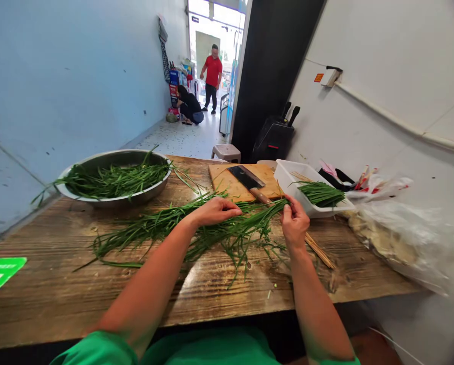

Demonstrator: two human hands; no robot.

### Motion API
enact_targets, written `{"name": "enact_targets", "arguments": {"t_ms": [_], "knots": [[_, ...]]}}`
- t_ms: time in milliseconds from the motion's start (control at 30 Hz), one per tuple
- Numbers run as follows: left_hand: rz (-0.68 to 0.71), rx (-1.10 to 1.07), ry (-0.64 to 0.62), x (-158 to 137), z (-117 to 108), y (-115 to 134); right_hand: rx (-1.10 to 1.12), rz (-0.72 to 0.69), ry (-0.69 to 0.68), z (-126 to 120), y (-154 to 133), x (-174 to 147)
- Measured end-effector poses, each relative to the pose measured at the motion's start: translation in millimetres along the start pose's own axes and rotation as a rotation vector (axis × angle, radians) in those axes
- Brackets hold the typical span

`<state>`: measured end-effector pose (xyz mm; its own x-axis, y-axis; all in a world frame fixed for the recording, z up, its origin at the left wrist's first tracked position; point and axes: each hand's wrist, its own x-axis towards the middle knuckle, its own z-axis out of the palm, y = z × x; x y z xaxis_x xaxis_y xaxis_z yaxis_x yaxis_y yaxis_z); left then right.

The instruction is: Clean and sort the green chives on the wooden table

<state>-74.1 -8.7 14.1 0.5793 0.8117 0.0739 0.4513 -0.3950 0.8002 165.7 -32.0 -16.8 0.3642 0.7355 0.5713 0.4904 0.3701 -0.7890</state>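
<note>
A loose heap of garlic chives [151, 226] lies across the middle of the wooden table. My right hand [295, 223] is closed round one end of a bunch of chives [259, 215], with thumb and fingers pinched together. The bunch stretches leftward from it over the heap. Just above these stems, my left hand [217, 210] has its fingers pressed together, pointing right; whatever is between them is hidden. A cleaver [248, 177] rests on a wooden cutting board [219, 177] beyond my hands, its handle toward me. Thin wooden skewers [320, 251] lie beside my right wrist.
At the left stands a metal basin [63, 188] of chives. A white plastic box [288, 175] at the right holds neatly bundled chives [322, 193]. Plastic bags [402, 238] crowd the right edge. Farther off are a stool [226, 152] and two people [213, 71] near the doorway.
</note>
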Motion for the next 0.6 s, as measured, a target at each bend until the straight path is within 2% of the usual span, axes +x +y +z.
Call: {"name": "enact_targets", "arguments": {"t_ms": [133,200,267,333,433,533,567,600], "knots": [[0.004,-0.034,-0.181,-2.0,4.3,4.1,-0.006,0.02,0.029,-1.4,3.6,3.3],[0.0,-0.074,-0.231,-2.6,4.1,4.8,-0.004,0.035,0.038,-3.2,6.3,5.3],[0.028,-0.184,-0.202,-4.0,2.1,6.5,-0.004,0.038,0.049,-5.4,8.5,7.2],[0.061,-0.344,-0.109,-6.7,-0.7,8.7,-0.007,0.021,0.053,-7.5,9.6,8.7],[0.015,-0.525,-0.019,-12.1,-5.4,8.7,-0.06,-0.04,0.077,-10.8,8.8,10.4],[-0.073,-0.452,-0.128,-13.5,-9.8,0.9,-0.226,-0.145,0.181,-14.5,6.8,12.1],[-0.099,-0.352,-0.16,-12.0,-10.4,-3.3,-0.285,-0.187,0.217,-15.6,6.1,12.5],[-0.124,-0.216,-0.14,-9.6,-10.3,-8.0,-0.334,-0.229,0.245,-16.5,5.3,12.8]]}}
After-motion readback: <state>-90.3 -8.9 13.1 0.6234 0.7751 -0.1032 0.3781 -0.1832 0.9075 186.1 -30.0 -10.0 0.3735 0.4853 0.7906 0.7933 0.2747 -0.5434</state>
